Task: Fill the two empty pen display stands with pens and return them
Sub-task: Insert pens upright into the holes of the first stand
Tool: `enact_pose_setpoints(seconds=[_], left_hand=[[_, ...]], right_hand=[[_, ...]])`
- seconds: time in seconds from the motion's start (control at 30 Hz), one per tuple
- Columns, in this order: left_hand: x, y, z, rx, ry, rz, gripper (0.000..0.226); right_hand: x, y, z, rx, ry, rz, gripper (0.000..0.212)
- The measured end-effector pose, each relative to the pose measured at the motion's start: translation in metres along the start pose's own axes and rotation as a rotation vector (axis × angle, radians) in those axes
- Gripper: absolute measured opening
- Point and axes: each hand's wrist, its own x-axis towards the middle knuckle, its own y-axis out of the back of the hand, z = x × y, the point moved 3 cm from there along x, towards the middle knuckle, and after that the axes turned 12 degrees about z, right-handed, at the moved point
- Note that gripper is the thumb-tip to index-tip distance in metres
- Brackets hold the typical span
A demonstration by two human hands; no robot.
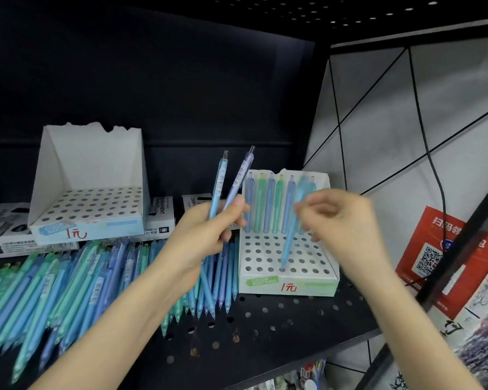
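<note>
Gripping two pens [219,187] upright in its curled fingers, the left hand [209,229] hovers over the middle of the shelf [265,333]. The two are clicker ends up and fanned slightly apart, one light blue, one lavender. The right hand [338,218] is motion-blurred, but its fingers appear to pinch the upper part of a blue pen [289,237]. That pen tilts with its top toward the right, and its tip is down at a hole near the front of the right stand [288,285]. This stand sits by the shelf's right edge, close to the front. A row of pens [269,204] in lavender, green and blue stands upright along its back wall, and the holes in front of them show open. The left stand [90,164] is at the shelf's back left, resting on flat boxes [9,226], its top edge torn and all its holes open. A heap of loose pens [68,282] covers the shelf's left half, tips pointing toward the front edge. Past the right edge, a red poster [434,249] with a QR code hangs on the wall, and a black cable [423,130] runs down to it.
</note>
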Motion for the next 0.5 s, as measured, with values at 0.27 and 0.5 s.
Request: enact_pose_setpoints(seconds=[0.27,0.5], left_hand=[[0.003,-0.002,-0.003,-0.083,0.03,-0.017,0.021],[0.002,-0.001,-0.006,-0.077,0.002,-0.02,0.02]], right_hand=[[0.038,0.017,0.04,-0.226,0.118,0.382,0.016],[0.043,0.005,0.052,-0.31,0.187,0.389,0.013]])
